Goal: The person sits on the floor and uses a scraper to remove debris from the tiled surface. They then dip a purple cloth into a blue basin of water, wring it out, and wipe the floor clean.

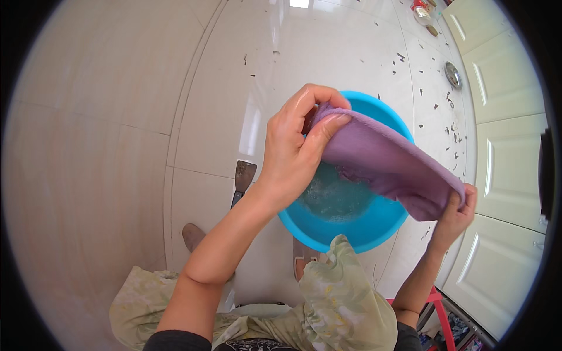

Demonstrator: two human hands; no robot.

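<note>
A wet-looking purple cloth (373, 145) is stretched between my two hands above a blue plastic basin (351, 234). My left hand (298, 127) pinches its upper left corner between thumb and fingers. At the opposite end, my right hand (454, 221) grips the other corner, out past the basin's right rim. The cloth's top edge slopes down from left to right, and its lower part sags toward the water. Cloudy, slightly foamy water (336, 197) lies in the basin. The cloth hides part of the basin's right side.
On the tiled floor left of the basin lies a scraper (244, 175). Dark scraps (421, 92) litter the floor at right, near a metal bowl (452, 75) and a jar (422, 16). White cabinet doors (505, 162) line the right side. A red frame (441, 313) stands at lower right.
</note>
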